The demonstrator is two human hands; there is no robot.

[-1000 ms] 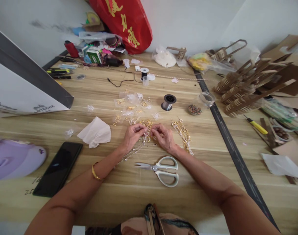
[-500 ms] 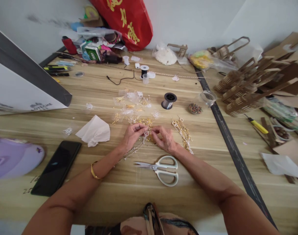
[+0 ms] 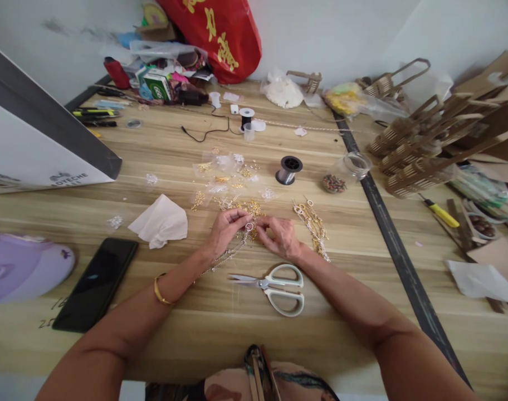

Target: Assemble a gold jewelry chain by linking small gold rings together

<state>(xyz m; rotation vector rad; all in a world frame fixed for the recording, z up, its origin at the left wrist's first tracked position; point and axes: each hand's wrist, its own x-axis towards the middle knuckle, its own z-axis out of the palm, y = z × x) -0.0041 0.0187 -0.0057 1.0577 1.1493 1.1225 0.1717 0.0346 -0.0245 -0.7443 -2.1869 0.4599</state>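
Change over the last second: slight. View dips a little; both hands keep their place over the tabletop [image 3: 182, 340], and the scissors [image 3: 260, 284] lie unmoved near the wrists. Left hand [image 3: 229, 229]: grip pinched together, apparently clamped on the silvery chain [image 3: 229, 255] near its ring [image 3: 249, 226]; the chain trails back beside the left wrist. Right hand [image 3: 279, 236]: fingertips just beside the ring; cannot tell whether that grip meets or has anything in it. Gold pieces [image 3: 254, 206] lie scattered just beyond. Judgement: close finger work at the ring continues; no visible advance.
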